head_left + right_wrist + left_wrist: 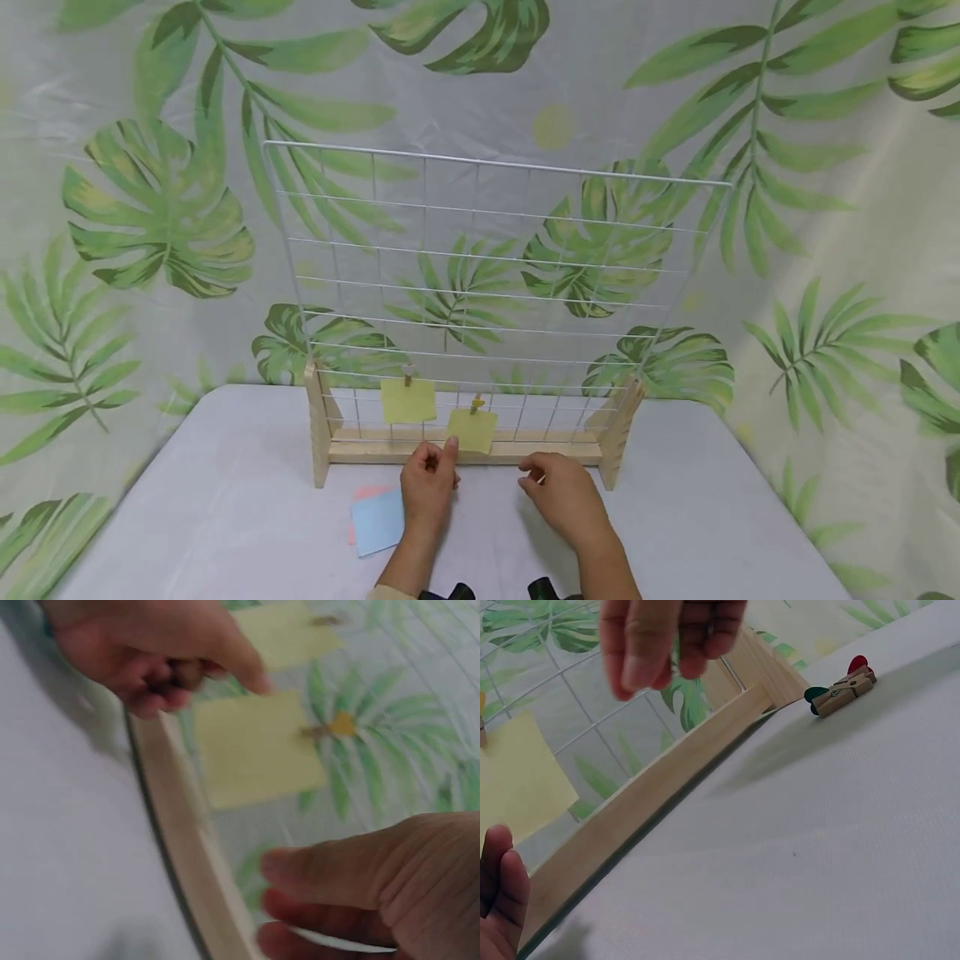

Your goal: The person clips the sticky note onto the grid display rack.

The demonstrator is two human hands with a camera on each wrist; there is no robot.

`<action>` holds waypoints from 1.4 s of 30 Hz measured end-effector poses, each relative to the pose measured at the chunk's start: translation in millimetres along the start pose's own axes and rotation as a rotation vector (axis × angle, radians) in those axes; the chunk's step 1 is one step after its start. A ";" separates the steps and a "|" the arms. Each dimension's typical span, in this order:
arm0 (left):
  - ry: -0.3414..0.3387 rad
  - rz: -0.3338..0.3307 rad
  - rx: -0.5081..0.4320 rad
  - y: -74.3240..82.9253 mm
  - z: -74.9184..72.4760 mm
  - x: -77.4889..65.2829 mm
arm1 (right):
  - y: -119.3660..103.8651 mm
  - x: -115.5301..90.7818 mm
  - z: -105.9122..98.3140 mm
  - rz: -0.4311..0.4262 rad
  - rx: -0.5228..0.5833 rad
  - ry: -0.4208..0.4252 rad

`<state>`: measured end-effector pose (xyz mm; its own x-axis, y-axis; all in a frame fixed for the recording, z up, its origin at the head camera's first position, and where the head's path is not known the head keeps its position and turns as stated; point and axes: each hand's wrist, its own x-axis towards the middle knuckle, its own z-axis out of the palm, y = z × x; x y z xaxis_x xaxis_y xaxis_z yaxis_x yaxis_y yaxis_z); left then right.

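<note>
Two yellow paper notes hang on a white wire grid, each pinned by a small clothespin. The lower yellow note has a clothespin with a yellow top; the other yellow note hangs to its left. My left hand is at the lower note's bottom-left corner, thumb up and the other fingers loosely bent. Whether the thumb touches the paper, I cannot tell. To the right of that note, my right hand hovers with loosely bent fingers and nothing between them.
A wooden base with upright side pieces supports the grid. Blue paper notes lie over pink ones on the white table, left of my left hand. Clothespins with green and red tops lie on the table in the left wrist view.
</note>
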<state>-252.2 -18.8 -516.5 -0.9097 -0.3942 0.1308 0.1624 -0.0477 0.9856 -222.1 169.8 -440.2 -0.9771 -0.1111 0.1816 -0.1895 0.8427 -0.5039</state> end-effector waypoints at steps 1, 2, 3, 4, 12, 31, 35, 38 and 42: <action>0.000 0.007 0.000 -0.9 -0.1 -0.2 | 4.7 -1.8 -4.3 0.018 0.008 -0.038; 0.001 0.013 0.000 -0.9 -0.2 -0.7 | 10.0 -3.2 -8.6 0.036 0.014 -0.070; 0.002 0.017 0.006 -0.4 -0.4 -1.1 | 16.0 -4.5 -12.5 0.070 0.022 -0.098; 0.003 0.021 0.021 0.1 -0.8 -1.2 | 22.4 -5.8 -16.1 0.099 0.026 -0.118; -0.363 -0.012 0.426 39.6 -20.5 4.9 | 66.0 -10.8 -25.7 0.304 0.067 -0.270; -0.407 -0.105 1.060 60.2 -111.0 21.4 | 60.2 -11.8 -15.6 0.333 0.082 -0.387; -0.410 -0.111 1.060 62.3 -111.5 22.2 | 58.0 -12.1 -16.0 0.337 0.082 -0.389; -0.414 -0.135 1.026 62.9 -113.2 21.3 | 57.0 -13.0 -16.7 0.342 0.086 -0.389; -0.421 -0.183 0.959 63.5 -115.6 20.2 | 56.6 -13.6 -17.7 0.347 0.093 -0.385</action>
<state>-216.1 -136.0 -463.7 -0.9786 -0.0957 -0.1821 -0.1922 0.7415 0.6429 -217.8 228.4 -456.2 -0.9456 -0.0343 -0.3237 0.1604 0.8162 -0.5550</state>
